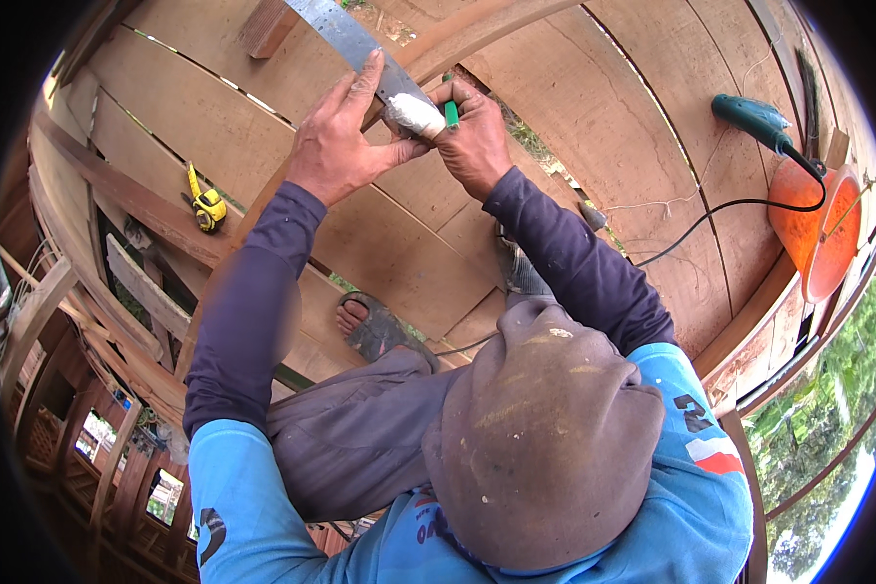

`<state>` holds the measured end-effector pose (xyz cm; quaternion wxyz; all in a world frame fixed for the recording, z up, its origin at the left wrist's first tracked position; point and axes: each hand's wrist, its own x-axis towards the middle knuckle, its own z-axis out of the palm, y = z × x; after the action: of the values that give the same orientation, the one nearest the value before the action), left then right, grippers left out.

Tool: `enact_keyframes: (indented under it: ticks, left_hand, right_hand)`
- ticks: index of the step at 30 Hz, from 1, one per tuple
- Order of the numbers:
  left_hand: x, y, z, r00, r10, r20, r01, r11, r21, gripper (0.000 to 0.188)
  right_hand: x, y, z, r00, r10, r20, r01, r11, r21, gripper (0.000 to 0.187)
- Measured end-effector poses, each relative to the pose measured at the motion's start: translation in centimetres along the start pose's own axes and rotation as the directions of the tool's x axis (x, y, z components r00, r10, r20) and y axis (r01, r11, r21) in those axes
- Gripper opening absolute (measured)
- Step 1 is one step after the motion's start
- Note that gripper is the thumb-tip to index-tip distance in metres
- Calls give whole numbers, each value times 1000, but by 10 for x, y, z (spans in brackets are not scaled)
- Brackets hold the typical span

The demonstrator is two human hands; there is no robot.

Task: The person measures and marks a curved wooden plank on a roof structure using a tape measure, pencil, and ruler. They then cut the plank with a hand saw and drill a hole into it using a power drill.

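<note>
A long flat grey metal blade (346, 41) runs from the top edge toward my hands, and its near end meets a white wrapped-looking lump (415, 115). My left hand (341, 136) grips this blade, its fingers along the left edge and its thumb reaching below the white lump. Close on the right, my right hand (475, 141) is closed round a slim green stick (452, 114), perhaps a pencil or marker. Its fingertips touch the white part. Fingers hide where the blade joins the lump. Beneath both hands is a curved wooden beam (487, 29).
A yellow tape measure (207, 206) lies on the planks at left. Far right, a teal corded power tool (754, 119) rests near an orange cone-shaped container (816, 229). Its black cord crosses the planks. A wood block (268, 27) is at the top. Gaps show between floorboards (419, 263).
</note>
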<state>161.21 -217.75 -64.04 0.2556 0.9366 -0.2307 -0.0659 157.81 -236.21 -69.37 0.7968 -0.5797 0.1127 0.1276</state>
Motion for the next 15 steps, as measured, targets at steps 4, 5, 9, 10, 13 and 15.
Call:
enact_keyframes:
  ticks: [4,5,9,10,13,15]
  left_hand:
    - [-2,1,2,999,-41,3,41,999,-32,115]
    - [-2,3,2,999,-47,-1,47,999,-28,114]
    - [-3,4,2,998,-62,-4,62,998,7,109]
    - [-3,4,2,998,-66,0,66,998,14,108]
    - [-3,7,2,997,-72,5,72,997,21,104]
    - [-3,8,3,998,-70,-1,70,998,9,104]
  right_hand:
    - [0,0,0,1000,30,1,-30,1000,6,23]
    - [-1,-4,-1,997,78,12,-78,995,65,22]
    - [-4,-4,-10,986,157,52,-161,983,84,13]
    - [-4,-6,-11,985,170,44,-173,980,99,15]
    - [-8,-13,-13,986,166,4,-165,974,156,24]
    - [-13,-20,-14,993,111,-45,-100,973,206,30]
